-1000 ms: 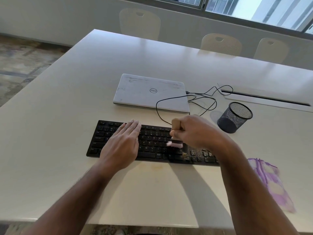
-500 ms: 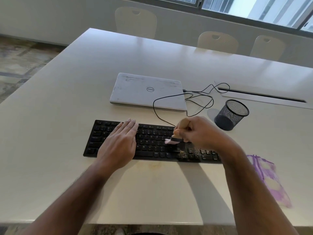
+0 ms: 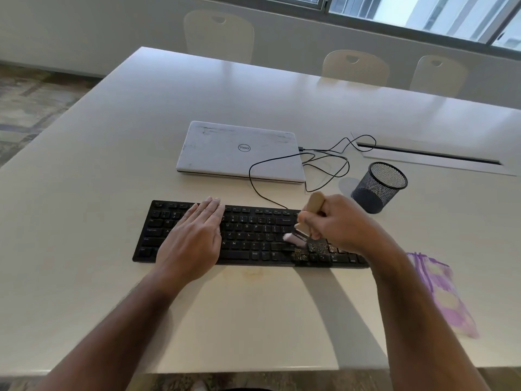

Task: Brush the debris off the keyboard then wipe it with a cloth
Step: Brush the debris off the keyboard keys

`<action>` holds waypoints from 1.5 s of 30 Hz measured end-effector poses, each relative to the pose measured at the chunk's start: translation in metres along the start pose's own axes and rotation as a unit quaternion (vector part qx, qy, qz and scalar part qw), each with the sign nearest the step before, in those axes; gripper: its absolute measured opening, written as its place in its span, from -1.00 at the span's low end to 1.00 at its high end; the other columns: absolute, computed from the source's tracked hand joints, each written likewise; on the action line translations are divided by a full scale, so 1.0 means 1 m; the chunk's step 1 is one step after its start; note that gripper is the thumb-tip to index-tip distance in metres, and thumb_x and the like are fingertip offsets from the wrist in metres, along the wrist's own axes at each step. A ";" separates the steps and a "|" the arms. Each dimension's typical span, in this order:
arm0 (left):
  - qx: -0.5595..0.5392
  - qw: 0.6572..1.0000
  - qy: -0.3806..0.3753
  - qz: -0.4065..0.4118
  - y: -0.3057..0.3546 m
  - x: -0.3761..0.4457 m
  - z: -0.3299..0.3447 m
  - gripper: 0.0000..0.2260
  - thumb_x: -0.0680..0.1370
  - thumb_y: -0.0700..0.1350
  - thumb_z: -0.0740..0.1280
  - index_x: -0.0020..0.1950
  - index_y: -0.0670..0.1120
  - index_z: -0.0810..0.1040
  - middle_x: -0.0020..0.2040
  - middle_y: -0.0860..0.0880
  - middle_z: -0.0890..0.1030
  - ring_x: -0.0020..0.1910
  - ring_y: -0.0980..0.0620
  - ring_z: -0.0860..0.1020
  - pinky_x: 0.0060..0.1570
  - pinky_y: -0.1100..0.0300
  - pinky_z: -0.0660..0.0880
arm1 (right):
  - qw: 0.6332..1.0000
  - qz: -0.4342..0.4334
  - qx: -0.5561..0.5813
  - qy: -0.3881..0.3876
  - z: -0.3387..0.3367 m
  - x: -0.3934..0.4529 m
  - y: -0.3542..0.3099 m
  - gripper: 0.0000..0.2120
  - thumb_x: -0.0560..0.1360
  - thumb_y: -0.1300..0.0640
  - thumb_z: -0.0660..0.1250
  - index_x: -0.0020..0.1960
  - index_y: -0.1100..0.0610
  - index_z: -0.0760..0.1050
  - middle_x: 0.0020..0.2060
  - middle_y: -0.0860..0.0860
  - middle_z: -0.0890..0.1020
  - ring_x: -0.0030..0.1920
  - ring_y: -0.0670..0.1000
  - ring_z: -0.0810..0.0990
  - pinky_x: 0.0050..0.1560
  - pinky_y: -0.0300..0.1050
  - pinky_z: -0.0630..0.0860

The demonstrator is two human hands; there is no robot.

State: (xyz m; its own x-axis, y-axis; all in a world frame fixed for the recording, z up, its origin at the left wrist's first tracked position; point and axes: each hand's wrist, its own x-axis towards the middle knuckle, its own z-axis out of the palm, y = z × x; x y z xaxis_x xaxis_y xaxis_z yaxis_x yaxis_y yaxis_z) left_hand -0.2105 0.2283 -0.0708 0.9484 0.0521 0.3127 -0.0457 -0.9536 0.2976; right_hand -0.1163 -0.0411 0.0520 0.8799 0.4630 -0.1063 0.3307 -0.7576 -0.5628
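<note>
Lying flat near the front edge of the white bench (image 3: 84,193): one black keyboard (image 3: 253,235), long side running left to right. Left hand (image 3: 194,238) rests palm-down on its left half, fingers (image 3: 208,210) straight and together, holding nothing. Right hand (image 3: 338,224) sits over the right half, its fingers curled round the pale wooden handle of a small brush (image 3: 306,221); the handle tilts up and away from the person, the pinkish bristles point down and left of the gripping fingers and meet the keys. Brownish debris (image 3: 313,249) is scattered on the keys just below the bristles and under the right hand.

Beyond the left hand's fingertips: one closed white laptop (image 3: 239,150), lid scuffed. A thin black cable (image 3: 282,165) runs from the laptop's right edge, loops on the bench and leads towards the keyboard's back edge near the brush handle. Just beyond and to the right of the right hand: one black mesh pen cup (image 3: 377,187), upright. To the right of the right forearm, well apart from the keyboard: one purple-and-white cloth (image 3: 442,294), crumpled, lying on the bench. Far right of the pen cup: a long cable slot (image 3: 428,155) set in the bench top. At the far bench edge: three pale chairs (image 3: 355,66).
</note>
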 end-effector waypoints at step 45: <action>-0.012 1.000 -0.001 -0.008 0.001 0.000 -0.002 -0.47 0.63 -0.09 0.00 0.62 -0.15 0.21 0.59 -0.08 0.29 0.61 0.10 0.14 0.59 0.09 0.10 | 0.989 -0.109 -0.072 -0.063 0.037 0.019 -0.056 -0.77 0.66 -0.03 0.36 -0.14 0.01 0.58 -0.18 -0.06 0.69 -0.15 -0.03 0.64 -0.07 -0.01 0.58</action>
State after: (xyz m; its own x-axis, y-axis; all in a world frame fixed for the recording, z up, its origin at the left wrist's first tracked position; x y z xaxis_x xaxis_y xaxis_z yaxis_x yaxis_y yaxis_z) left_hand -0.2113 0.2280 -0.0687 0.9497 0.0658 0.3062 -0.0391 -0.9451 0.3243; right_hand -0.1309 0.0268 0.0510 0.7359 0.6694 -0.1018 0.5608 -0.6868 -0.4624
